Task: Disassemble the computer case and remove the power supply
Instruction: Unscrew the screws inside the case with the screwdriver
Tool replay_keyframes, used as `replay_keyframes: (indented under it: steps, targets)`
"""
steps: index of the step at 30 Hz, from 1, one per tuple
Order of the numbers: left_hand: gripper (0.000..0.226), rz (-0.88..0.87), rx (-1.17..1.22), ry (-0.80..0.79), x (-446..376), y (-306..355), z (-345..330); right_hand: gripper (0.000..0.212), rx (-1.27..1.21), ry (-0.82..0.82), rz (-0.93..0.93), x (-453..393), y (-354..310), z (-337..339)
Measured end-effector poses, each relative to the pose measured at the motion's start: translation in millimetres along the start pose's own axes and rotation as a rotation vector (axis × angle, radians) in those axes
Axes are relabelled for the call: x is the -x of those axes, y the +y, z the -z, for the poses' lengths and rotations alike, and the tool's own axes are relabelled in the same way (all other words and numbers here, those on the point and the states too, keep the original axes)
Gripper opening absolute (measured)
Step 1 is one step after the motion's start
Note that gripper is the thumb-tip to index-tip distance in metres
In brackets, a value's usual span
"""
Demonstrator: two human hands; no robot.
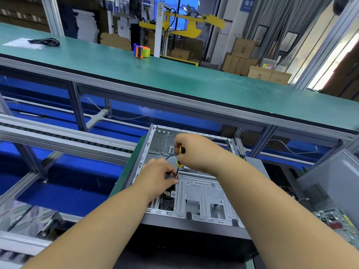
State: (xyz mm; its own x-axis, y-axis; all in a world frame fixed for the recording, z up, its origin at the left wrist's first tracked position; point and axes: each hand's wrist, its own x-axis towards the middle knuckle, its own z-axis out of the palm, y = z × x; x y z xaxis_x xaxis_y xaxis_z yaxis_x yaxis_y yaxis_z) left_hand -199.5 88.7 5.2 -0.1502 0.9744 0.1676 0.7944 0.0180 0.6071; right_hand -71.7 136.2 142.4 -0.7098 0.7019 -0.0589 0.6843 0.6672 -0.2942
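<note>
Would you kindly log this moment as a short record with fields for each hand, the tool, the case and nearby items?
right hand: right hand grips the screwdriver, tip pointed down into the case
left hand: left hand curled beside the screwdriver shaft; what it holds is unclear
case: computer case lies open, side panel off, bare metal interior showing
upper shelf: tape dispenser and coiled black cable on the green bench
right edge: circuit board

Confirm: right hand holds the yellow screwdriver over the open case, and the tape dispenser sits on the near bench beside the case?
Not quite. The head view shows the tape dispenser on the far green bench, not beside the case. The right hand does hold the screwdriver over it.
</note>
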Motion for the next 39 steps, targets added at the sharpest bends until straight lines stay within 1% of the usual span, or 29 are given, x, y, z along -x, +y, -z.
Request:
replay_keyframes:
  steps: [3, 5, 6, 8, 9, 10, 11, 15, 18, 19, 22, 25, 28, 31, 34, 35, 36, 38, 39]
  targets:
    - [0.011, 0.007, 0.007, -0.002, 0, 1, 0, 0.020, 0.039, -0.088, 0.017, 0, -1, 7]
    - [0.009, 0.011, 0.019, 0.001, 0, 1, 1, 0.012, 0.086, -0.046, 0.007, 0, 0, 6]
    - [0.008, 0.012, 0.024, 0.003, 1, 1, 1, 0.013, 0.142, 0.008, -0.014, -1, 0, 4]
    - [0.007, 0.017, 0.028, 0.005, 1, 2, 1, 0.038, 0.342, 0.114, -0.102, -3, 1, -1]
    - [0.007, 0.022, 0.025, 0.004, 1, 2, 1, 0.045, 0.421, 0.150, -0.140, -5, 2, -3]
    - [0.007, 0.026, 0.021, 0.004, 1, 2, 0, 0.048, 0.447, 0.171, -0.163, -8, 3, -4]
    - [0.008, 0.029, 0.019, 0.004, 1, 2, 0, 0.046, 0.417, 0.174, -0.176, -10, 4, -4]
    - [0.010, 0.024, 0.023, 0.006, 1, 2, 0, 0.024, 0.132, 0.186, -0.132, -11, 10, -4]
    - [0.010, 0.020, 0.028, 0.011, 1, 2, 0, 0.005, 0.086, 0.202, -0.070, -7, 10, -7]
    - [0.010, 0.019, 0.025, 0.010, 1, 2, 0, 0.002, 0.086, 0.206, -0.055, -6, 10, -8]
    - [0.010, 0.022, 0.020, 0.010, 2, 2, 1, 0.006, 0.094, 0.226, -0.039, -2, 9, -11]
    - [0.010, 0.023, 0.016, 0.009, 2, 2, 1, 0.007, 0.069, 0.195, 0.017, 1, 8, -9]
    - [0.011, 0.019, 0.008, 0.005, 1, 2, 1, 0.015, 0.030, 0.138, 0.078, 3, 10, -6]
    - [0.009, 0.021, 0.022, -0.003, 1, 2, 1, 0.026, 0.002, 0.095, 0.099, 2, 14, -4]
    - [0.008, 0.026, 0.025, -0.002, 1, 2, 1, 0.026, -0.004, 0.129, 0.105, 1, 17, -6]
    - [0.011, 0.028, 0.026, -0.001, 1, 2, 1, 0.030, 0.026, 0.150, 0.103, 1, 18, -7]
    - [0.014, 0.030, 0.030, -0.001, 2, 3, 1, 0.039, 0.087, 0.181, 0.096, 1, 19, -9]
    - [0.018, 0.028, 0.038, -0.001, 2, 3, 1, 0.053, 0.292, 0.277, 0.054, 0, 20, -13]
    - [0.017, 0.027, 0.037, 0.000, 1, 3, 0, 0.056, 0.384, 0.326, 0.018, 0, 19, -14]
